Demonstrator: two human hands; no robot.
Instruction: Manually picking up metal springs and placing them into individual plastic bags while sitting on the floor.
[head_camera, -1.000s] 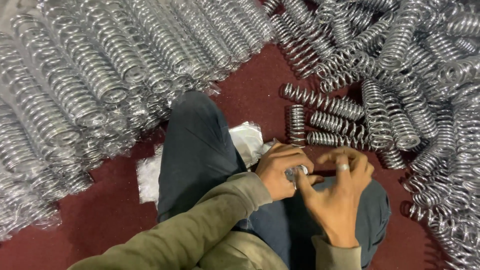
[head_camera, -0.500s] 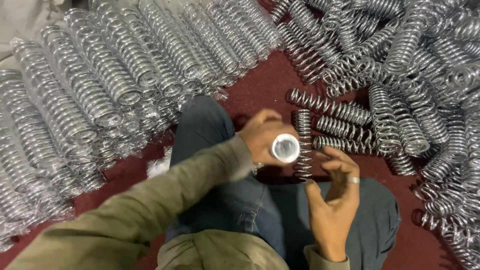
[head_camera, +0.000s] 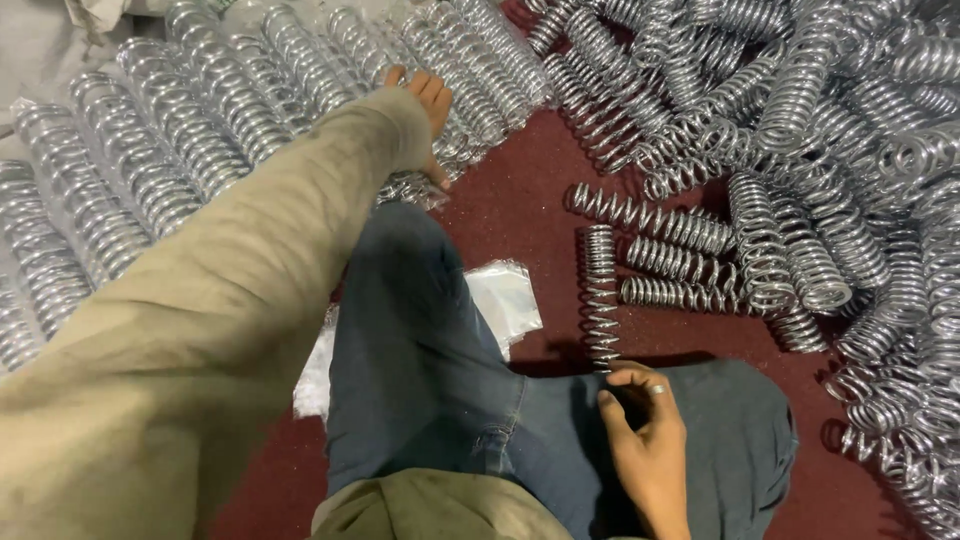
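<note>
dozens of silvery coil springs (head_camera: 230, 130) lay side by side in tidy rows on the left, and that looked like the finished share of the work, row upon row laid parallel. over on the right the loose heap of springs (head_camera: 850, 170) was a tangle, crossing every which way, so by my reading plenty was left to sort. between them, a few stray springs (head_camera: 680, 260) lay on the dark red floor (head_camera: 520, 200), close to the person's knee.

the left hand (head_camera: 425, 105) was stretched far out over the near end of the rows, fingers together and flat, resting on or just above the coils; whether it gripped one i could not tell, since the sleeve (head_camera: 200, 330) hid the palm. the right hand (head_camera: 645, 440) sat low by the lap, thumb and fingertips pinched on the bottom end of one upright spring (head_camera: 600, 295), which stood nearly vertical from the hand toward the stray ones. a ring showed on one finger.

as for containers, none was in view: no bin, no box, no tray. only a crumpled clear plastic bag (head_camera: 505, 300) lay flat on the floor beside the blue trouser leg (head_camera: 420, 350), partly tucked under it, and nothing could be seen inside it. every spring sat bare on the floor.
</note>
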